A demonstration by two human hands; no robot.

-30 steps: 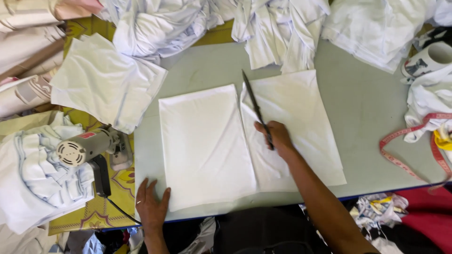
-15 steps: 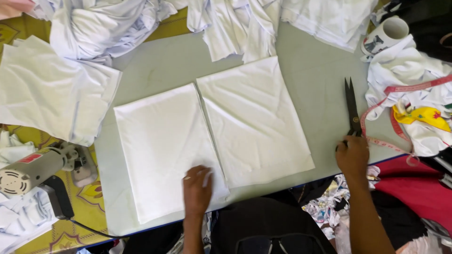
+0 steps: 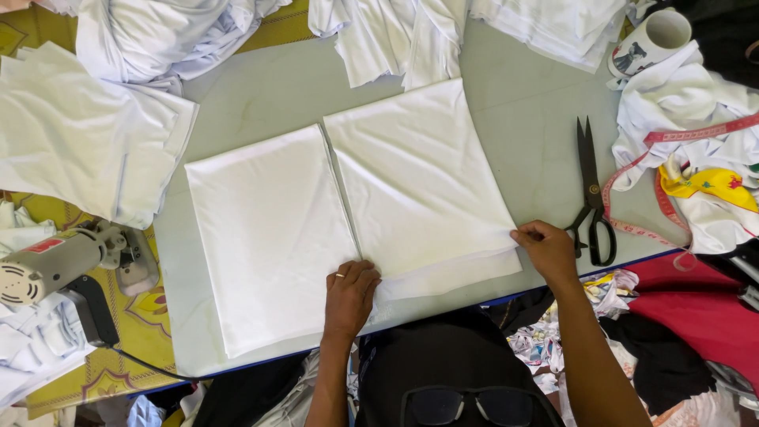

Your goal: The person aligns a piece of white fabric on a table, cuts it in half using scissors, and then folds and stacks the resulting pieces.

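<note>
Two stacks of white cloth lie side by side on the pale grey table (image 3: 522, 119). My left hand (image 3: 349, 294) presses flat, palm down, on the near left corner of the right stack (image 3: 419, 182), beside the cut seam. My right hand (image 3: 547, 251) pinches the near right corner of that same stack between thumb and fingers. The left stack (image 3: 269, 229) lies untouched. Black scissors (image 3: 593, 194) rest on the table just right of my right hand, blades pointing away from me.
Heaps of white fabric (image 3: 158, 39) crowd the far and left edges. An electric cloth cutter (image 3: 55, 265) sits at the left. A pink measuring tape (image 3: 672, 134), a mug (image 3: 652, 39) and yellow cloth (image 3: 704, 182) lie at the right.
My right hand let go of the scissors, which now lie on the table, and moved left to the stack's corner. My left hand shifted right onto the right stack.
</note>
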